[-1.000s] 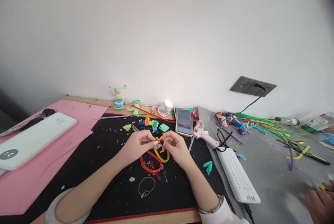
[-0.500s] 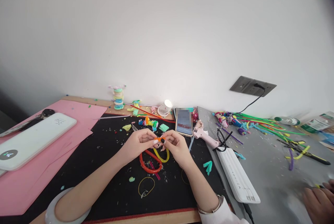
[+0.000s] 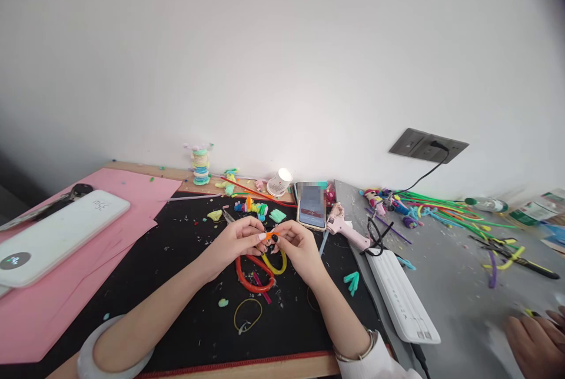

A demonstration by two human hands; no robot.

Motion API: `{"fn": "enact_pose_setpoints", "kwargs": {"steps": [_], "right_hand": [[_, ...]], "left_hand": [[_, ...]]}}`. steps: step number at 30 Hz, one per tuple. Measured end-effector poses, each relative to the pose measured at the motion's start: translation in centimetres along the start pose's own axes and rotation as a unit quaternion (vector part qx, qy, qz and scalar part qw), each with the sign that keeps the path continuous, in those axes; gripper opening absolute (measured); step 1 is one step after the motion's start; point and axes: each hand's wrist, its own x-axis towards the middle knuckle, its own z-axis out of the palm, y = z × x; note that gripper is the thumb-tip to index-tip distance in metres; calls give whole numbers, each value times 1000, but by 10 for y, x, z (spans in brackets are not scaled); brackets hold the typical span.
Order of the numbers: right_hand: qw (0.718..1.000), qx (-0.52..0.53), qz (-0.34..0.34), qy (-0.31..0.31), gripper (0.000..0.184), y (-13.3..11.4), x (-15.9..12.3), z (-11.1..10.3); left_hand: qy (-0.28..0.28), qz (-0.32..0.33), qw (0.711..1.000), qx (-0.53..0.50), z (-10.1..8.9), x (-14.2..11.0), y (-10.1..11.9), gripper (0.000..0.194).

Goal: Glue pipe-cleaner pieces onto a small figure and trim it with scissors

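Over the black mat (image 3: 189, 320), my left hand (image 3: 241, 243) and my right hand (image 3: 298, 246) meet fingertip to fingertip. Both pinch a small orange pipe cleaner piece (image 3: 269, 236), partly hidden by the fingers. Just below the hands lie a red loop (image 3: 255, 290) and a yellow loop (image 3: 282, 268), their upper parts covered by my fingers. A magenta strip (image 3: 262, 288) crosses the red loop. Beyond the hands sit a multicoloured fuzzy piece (image 3: 251, 208), a mint green fuzzy piece (image 3: 277, 215) and a yellow one (image 3: 215, 215).
A phone (image 3: 311, 205), pink glue gun (image 3: 348, 232) and white power bank (image 3: 404, 296) stand right. Pink paper (image 3: 110, 255) with another power bank (image 3: 66, 238) lies left. A paper cup (image 3: 279, 183) is by the wall. A co-worker's hand (image 3: 532, 338) is at far right.
My hands stay nearly in place, with slight finger shifts around the orange piece. The co-worker's hand at far right has moved a little leftward.
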Motion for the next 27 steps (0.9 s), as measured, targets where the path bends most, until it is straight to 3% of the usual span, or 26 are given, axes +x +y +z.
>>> {"fn": "enact_pose_setpoints", "kwargs": {"steps": [10, 23, 27], "right_hand": [[1000, 7, 8, 4, 8, -1, 0, 1], [988, 98, 123, -10, 23, -3, -1, -4], [983, 109, 142, -27, 24, -2, 0, -5]], "left_hand": [[34, 34, 998, 39, -2, 1, -5, 20], [22, 128, 978, 162, -1, 0, -4, 17], [19, 131, 975, 181, -1, 0, -4, 15]]}}
